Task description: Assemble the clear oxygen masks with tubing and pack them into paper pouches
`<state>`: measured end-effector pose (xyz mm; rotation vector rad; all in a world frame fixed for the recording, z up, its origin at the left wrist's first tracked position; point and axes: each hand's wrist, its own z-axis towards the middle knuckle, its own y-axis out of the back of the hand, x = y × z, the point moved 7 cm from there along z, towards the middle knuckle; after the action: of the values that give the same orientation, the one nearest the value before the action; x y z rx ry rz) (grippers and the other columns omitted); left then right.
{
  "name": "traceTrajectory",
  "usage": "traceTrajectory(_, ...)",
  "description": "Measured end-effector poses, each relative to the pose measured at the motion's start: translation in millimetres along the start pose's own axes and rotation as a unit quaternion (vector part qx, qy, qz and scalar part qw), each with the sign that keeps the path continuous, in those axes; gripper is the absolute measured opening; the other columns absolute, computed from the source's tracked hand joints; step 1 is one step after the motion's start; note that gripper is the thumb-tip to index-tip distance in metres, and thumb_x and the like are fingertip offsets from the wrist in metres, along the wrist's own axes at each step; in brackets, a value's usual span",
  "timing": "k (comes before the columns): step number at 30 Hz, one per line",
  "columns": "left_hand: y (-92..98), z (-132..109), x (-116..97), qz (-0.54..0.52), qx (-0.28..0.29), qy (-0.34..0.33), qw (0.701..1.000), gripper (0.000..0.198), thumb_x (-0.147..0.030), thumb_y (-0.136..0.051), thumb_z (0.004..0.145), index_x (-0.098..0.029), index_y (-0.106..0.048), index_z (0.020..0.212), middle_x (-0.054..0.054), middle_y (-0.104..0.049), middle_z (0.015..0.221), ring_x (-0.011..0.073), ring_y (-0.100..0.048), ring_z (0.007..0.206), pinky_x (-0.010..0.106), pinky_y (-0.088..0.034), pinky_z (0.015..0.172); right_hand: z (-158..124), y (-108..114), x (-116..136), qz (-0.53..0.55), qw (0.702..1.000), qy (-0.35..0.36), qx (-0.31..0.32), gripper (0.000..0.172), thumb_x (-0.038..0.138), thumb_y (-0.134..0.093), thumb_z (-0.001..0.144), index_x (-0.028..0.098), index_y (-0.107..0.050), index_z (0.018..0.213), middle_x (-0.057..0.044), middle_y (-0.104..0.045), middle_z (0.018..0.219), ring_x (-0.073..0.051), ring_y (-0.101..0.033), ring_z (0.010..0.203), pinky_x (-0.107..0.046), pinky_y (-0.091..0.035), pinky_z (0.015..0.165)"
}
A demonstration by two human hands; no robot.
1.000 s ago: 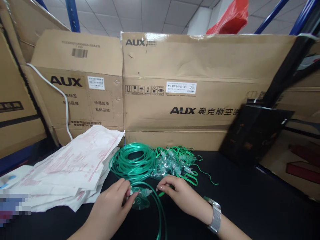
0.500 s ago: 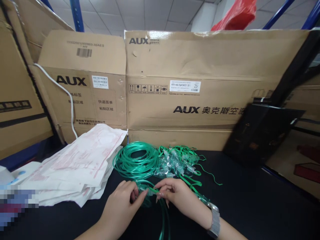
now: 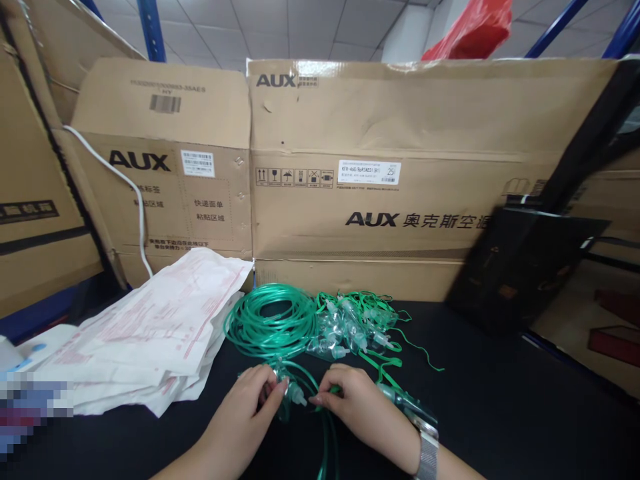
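My left hand (image 3: 253, 407) is closed on a clear green oxygen mask (image 3: 281, 373), thumb and fingers pinched around it. The mask's pale connector (image 3: 299, 395) points to the right, toward my other hand. My right hand (image 3: 357, 407) is closed in a pinch just across a small gap, with a bit of green tube between its fingers; its end is hidden. Loose green tubing (image 3: 326, 440) runs past these fingertips and down toward me. Behind them lie a coil of green tubing (image 3: 273, 323) and a heap of clear masks (image 3: 345, 327) with green straps.
A stack of white printed pouches (image 3: 160, 320) lies at left on the black table surface (image 3: 480, 393). Large cardboard boxes (image 3: 425, 133) stand along the back. A black bag (image 3: 525, 267) stands at right. Another mask (image 3: 400, 400) lies beside my right wrist.
My hands have drawn slightly apart, and the mask's connector now shows between them. The right fingers have moved away from the mask. The coil and the heap have not moved.
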<state>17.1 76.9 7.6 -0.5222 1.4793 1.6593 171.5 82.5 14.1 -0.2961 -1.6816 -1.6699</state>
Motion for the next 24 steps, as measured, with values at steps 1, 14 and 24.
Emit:
traceTrajectory(1,0.8,-0.1,-0.6,0.001,-0.004,-0.002,1.0,0.027,-0.037,-0.042,0.081,-0.021,-0.046,0.06,-0.002,-0.048,0.062,0.0171,-0.045,0.062,0.027,-0.034,0.059,-0.5,-0.4,0.8,-0.003,1.0,0.002,0.002,0.011,0.026,-0.062,0.072,0.019,-0.062,0.064,-0.001,-0.061,0.07,-0.015,-0.055,0.068,-0.022,-0.037,0.061)
traceTrajectory(14,-1.2,-1.0,3.0,0.09,0.014,-0.025,0.996,0.023,-0.025,-0.027,0.087,-0.022,-0.047,0.075,0.002,-0.052,0.075,0.0193,-0.05,0.075,0.033,-0.039,0.07,-2.0,-0.9,6.2,0.02,0.997,0.023,0.064,0.012,0.013,-0.06,0.071,0.021,-0.059,0.081,0.004,-0.06,0.071,-0.01,-0.055,0.064,-0.017,-0.039,0.057)
traceTrajectory(24,0.2,-0.9,4.1,0.142,0.001,-0.026,0.989,0.025,-0.028,-0.026,0.088,-0.022,-0.041,0.069,0.001,-0.051,0.072,0.0181,-0.051,0.071,0.032,-0.041,0.066,-1.6,4.9,7.1,-0.092,0.994,0.063,0.018,0.017,0.007,-0.051,0.078,0.017,-0.064,0.081,-0.003,-0.06,0.082,-0.015,-0.056,0.081,-0.022,-0.042,0.073)
